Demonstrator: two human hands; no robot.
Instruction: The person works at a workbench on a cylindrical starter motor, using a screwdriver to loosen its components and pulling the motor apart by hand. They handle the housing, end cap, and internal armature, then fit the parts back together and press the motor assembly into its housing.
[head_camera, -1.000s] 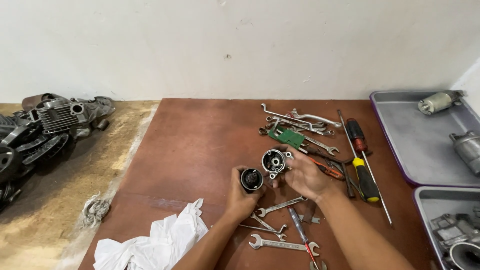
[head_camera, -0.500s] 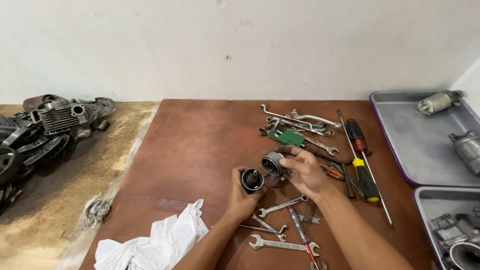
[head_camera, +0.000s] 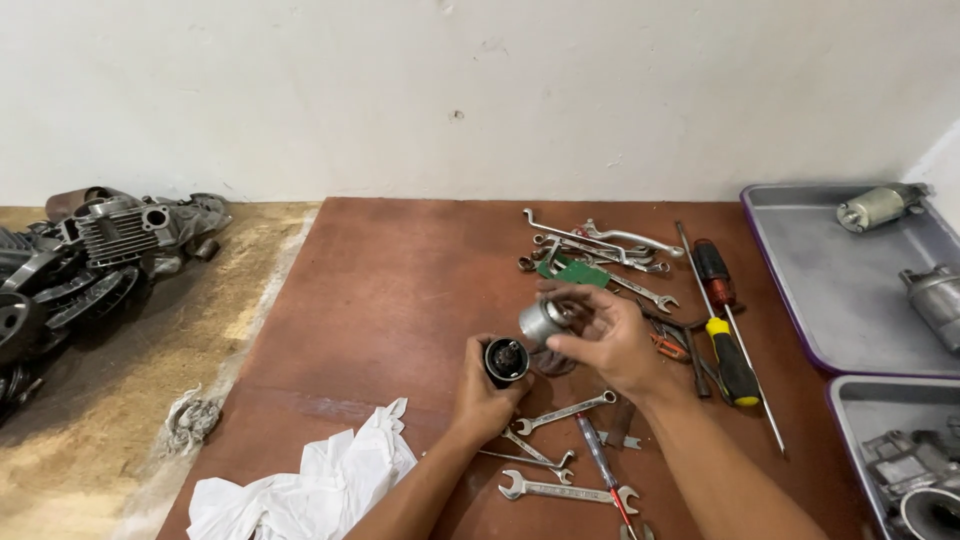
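My left hand (head_camera: 487, 397) grips a short black cylindrical housing (head_camera: 505, 360) with its open end facing up. My right hand (head_camera: 605, 337) holds a round silver metal part (head_camera: 541, 320) tilted on its side, just above and to the right of the black housing. Both hands hover over a reddish-brown board (head_camera: 400, 300). Several wrenches (head_camera: 560, 455) lie under my forearms.
A pile of wrenches and a green piece (head_camera: 590, 255) lies beyond my hands. Screwdrivers (head_camera: 728, 335) lie to the right. Grey trays (head_camera: 850, 290) at right hold motor parts. White rag (head_camera: 310, 480) at front left. Engine parts (head_camera: 90, 260) sit on the floor at left.
My right hand has turned the silver part from open end up onto its side and brought it closer to the black housing. My left hand stays in place.
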